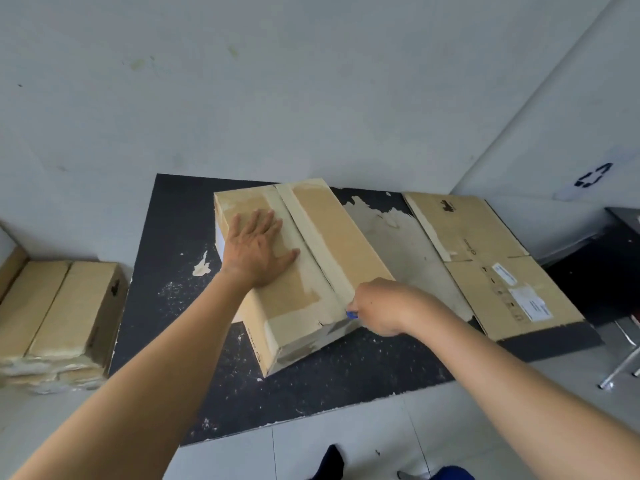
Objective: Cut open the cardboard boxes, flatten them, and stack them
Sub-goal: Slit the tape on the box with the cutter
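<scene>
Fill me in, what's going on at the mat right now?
A person is working on a cardboard box that lies on a black mat. Their left hand presses flat on its top. The right hand grips a cutter, only a blue bit showing, at the near end of the taped centre seam. One flattened box already lies on the mat to the right. More taped boxes sit stacked on the floor to the left.
</scene>
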